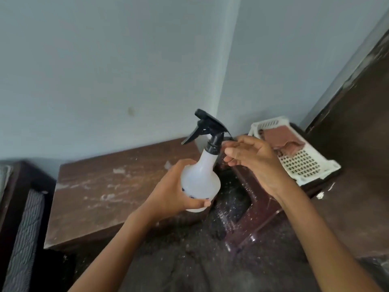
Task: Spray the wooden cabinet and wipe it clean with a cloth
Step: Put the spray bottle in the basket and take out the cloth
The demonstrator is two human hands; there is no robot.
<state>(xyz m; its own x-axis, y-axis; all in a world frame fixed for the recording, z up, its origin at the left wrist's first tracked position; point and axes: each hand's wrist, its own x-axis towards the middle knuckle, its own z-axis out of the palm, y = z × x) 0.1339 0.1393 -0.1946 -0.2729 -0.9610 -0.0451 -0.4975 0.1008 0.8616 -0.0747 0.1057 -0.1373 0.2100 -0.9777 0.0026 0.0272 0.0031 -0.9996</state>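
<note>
left hand (172, 192) grips spray bottle (202, 175) body, nozzle up | right hand (256, 159) half-curled at its black collar (grip: cannot tell) | bottle above dusty wooden cabinet (105, 186) edge | brown cloth (282, 138) in white basket (305, 165)

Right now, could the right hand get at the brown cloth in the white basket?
Probably yes. The right hand is by the neck of the spray bottle, and the brown cloth lies uncovered in the white basket just beyond it, with nothing between.

Left hand (174, 192) grips bottle (200, 180); right hand (256, 163) relaxed.
</note>
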